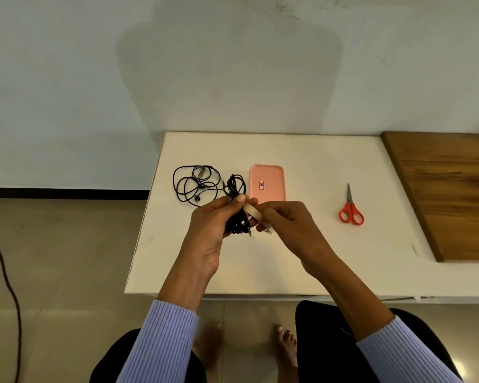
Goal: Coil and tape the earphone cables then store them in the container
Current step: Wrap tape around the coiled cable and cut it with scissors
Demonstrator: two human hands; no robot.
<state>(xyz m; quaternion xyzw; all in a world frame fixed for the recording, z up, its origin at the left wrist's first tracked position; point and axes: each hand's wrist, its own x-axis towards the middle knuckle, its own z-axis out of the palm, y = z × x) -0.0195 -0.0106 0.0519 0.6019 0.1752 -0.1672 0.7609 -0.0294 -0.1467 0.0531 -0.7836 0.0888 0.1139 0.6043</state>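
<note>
A dark cord (4,275) trails across the tiled floor at far left; on the white desk (302,258), a loose black earphone cable (195,185) lies in untidy loops near the left edge, untaped. Just right of it, above the desk, the left hand (215,233) grips a coiled black earphone bundle (236,208), fingers and thumb curled round its middle, loops standing up past the thumb and the jack plug hanging below. The right hand (285,225) meets it from the right, its grip narrow, fingertips pinching a roll of pale tape (253,212) that touches the bundle; whether tape already adheres to the cable cannot be told. Behind the hands, a pink container (267,183) with a small label lies flat on the desk, partly hidden by the fingers. Well to the right rest red-handled scissors (351,210), blades pointing away from the person; a wooden board (448,189) covers the desk's far right. Lilac ribbed sleeves (161,344) frame the bottom.
</note>
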